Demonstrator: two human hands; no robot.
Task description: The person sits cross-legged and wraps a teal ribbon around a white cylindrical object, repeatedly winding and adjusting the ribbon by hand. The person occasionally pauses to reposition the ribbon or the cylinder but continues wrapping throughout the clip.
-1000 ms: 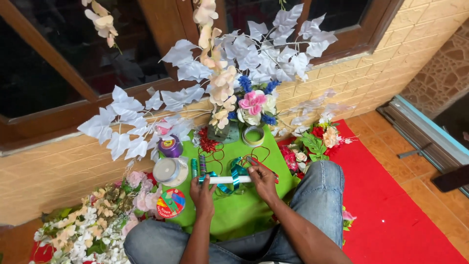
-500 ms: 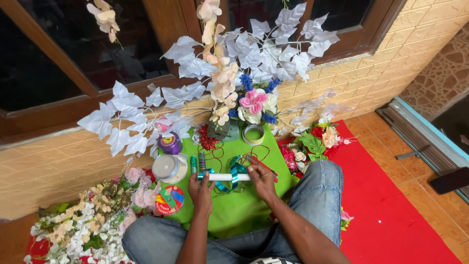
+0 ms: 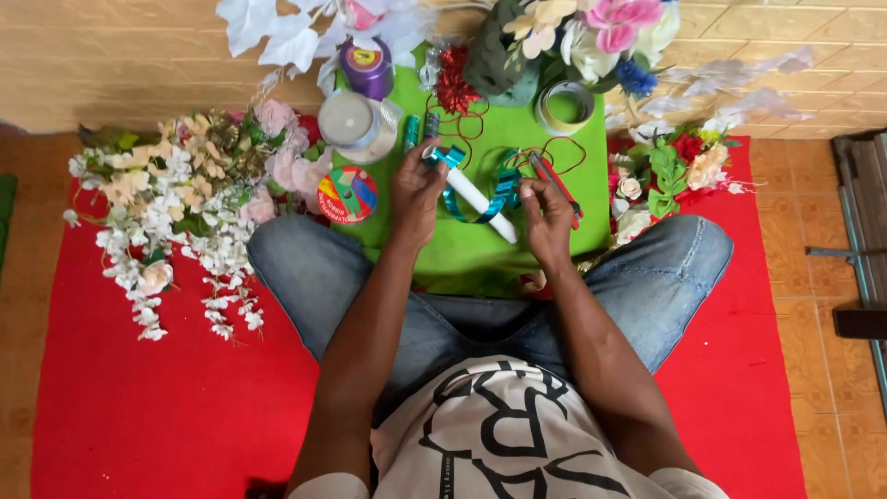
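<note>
Diagonally, white tube (image 3: 480,199) running from upper left to lower right over the green mat (image 3: 480,259), wound with shiny teal ribbon (image 3: 504,189), left hand (image 3: 416,189) fingers gripping its upper end, right hand (image 3: 547,211) pinching the ribbon.

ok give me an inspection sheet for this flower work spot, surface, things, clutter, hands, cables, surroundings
surface: green cloth laid over a red mat on a tiled floor.
job's things: white tube wrapped with teal ribbon, held between both hands.
clutter: artificial flowers heaped at the left, more flowers at the right, purple ribbon spool, clear round tub, tape roll, colourful disc, red bow.
grippers: left hand grips the tube's upper end; right hand pinches ribbon near the lower end, with a red-handled tool by it.
cables: nothing seen.
surroundings: tan brick wall behind; person sits cross-legged in jeans.
</note>
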